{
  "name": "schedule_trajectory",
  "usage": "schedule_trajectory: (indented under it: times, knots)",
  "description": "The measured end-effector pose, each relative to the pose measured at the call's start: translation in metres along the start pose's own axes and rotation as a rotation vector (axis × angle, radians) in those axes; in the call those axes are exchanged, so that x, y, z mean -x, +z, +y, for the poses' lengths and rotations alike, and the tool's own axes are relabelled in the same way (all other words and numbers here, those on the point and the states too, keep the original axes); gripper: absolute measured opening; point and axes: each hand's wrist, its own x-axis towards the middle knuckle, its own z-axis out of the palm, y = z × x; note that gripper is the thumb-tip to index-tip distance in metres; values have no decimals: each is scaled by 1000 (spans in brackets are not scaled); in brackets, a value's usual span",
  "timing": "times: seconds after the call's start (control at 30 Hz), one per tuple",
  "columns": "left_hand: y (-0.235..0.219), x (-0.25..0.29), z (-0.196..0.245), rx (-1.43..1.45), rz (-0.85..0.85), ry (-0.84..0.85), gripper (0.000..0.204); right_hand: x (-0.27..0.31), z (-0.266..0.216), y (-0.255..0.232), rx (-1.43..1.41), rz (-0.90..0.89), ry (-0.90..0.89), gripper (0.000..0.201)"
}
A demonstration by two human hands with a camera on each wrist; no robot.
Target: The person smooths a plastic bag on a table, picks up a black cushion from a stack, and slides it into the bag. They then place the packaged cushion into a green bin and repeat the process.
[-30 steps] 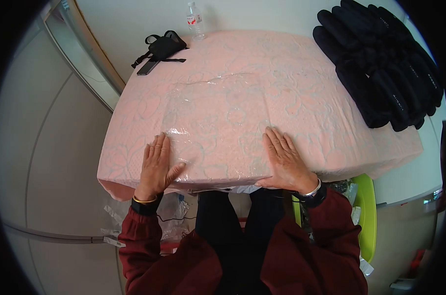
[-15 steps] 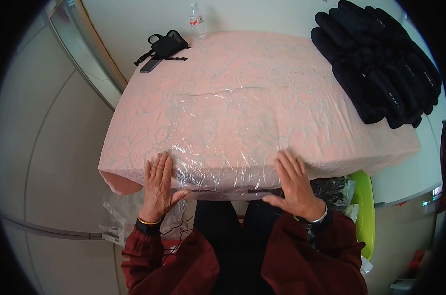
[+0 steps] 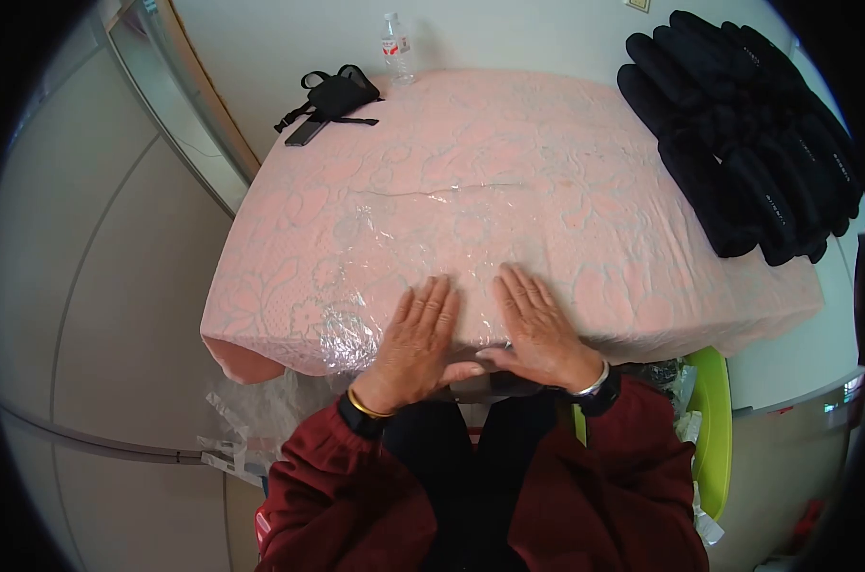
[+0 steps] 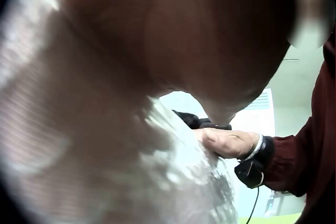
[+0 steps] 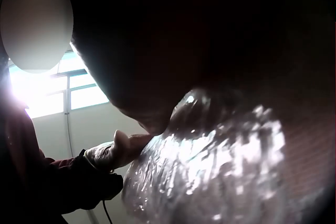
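A clear plastic sheet or bag [image 3: 351, 329] lies on the pink patterned tablecloth [image 3: 623, 219], glinting along the table's front edge. My left hand [image 3: 413, 338] rests on it near that edge, fingers straight and pointing away from me. Just to its right, my right hand [image 3: 539, 329] lies the same way, with the two thumbs angled towards each other at the edge. In the right wrist view the plastic [image 5: 210, 166] curves down over the edge in shiny wrinkles, under the dark palm. Neither hand grips anything.
Black padded gloves or rolls [image 3: 738, 143] lie heaped at the back right. At the back left are a black strapped pouch [image 3: 342, 95], a phone [image 3: 306, 131] and a plastic bottle [image 3: 396, 52]. A green bin [image 3: 711, 448] stands below the table's right side, and clear wrapping [image 3: 251, 419] hangs below its left.
Both hands first slid back towards the front edge, pulling the plastic over it. Since then they have come inward, the left hand moving furthest, and now lie close together.
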Motion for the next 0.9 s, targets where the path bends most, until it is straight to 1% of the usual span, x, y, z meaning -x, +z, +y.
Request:
schedule_trajectory:
  times: [0.1,0.17,0.2,0.23,0.27,0.33,0.4,0.53,0.63,0.7,0.8,0.83,0.9]
  knots:
    - [-13,16,-36,-59,-14,-30,102,8,26,-14,67,-35,45,95]
    - [-18,28,-66,-120,5,-149,104,11,38,-16,81,-35,54,96]
    - [-22,34,-80,-119,5,-151,104,12,42,-15,93,-33,62,96]
    - [-26,39,-93,-96,-4,-201,104,12,45,-14,105,-29,70,96]
    - [-28,41,-99,-73,-12,-250,104,12,46,-13,105,-28,67,96]
    - [-29,42,-102,-78,-15,-263,103,12,48,-11,127,-26,83,97]
    - [-30,46,-103,-83,-23,-282,103,17,43,-11,137,-21,91,97]
    - [-34,65,-74,-123,14,-266,103,38,24,-20,116,-58,128,95]
    - [-35,77,-66,-91,32,-232,103,63,5,-24,153,-75,116,93]
    - [-37,80,-63,-80,37,-216,103,58,6,-26,150,-51,130,93]
    - [-42,71,-58,-169,-63,-265,105,40,10,-27,136,15,165,92]
    - [-42,63,-51,-178,-63,-264,105,30,9,-26,116,39,119,92]
    - [-39,38,-30,-138,4,-150,106,10,4,-20,72,83,13,92]
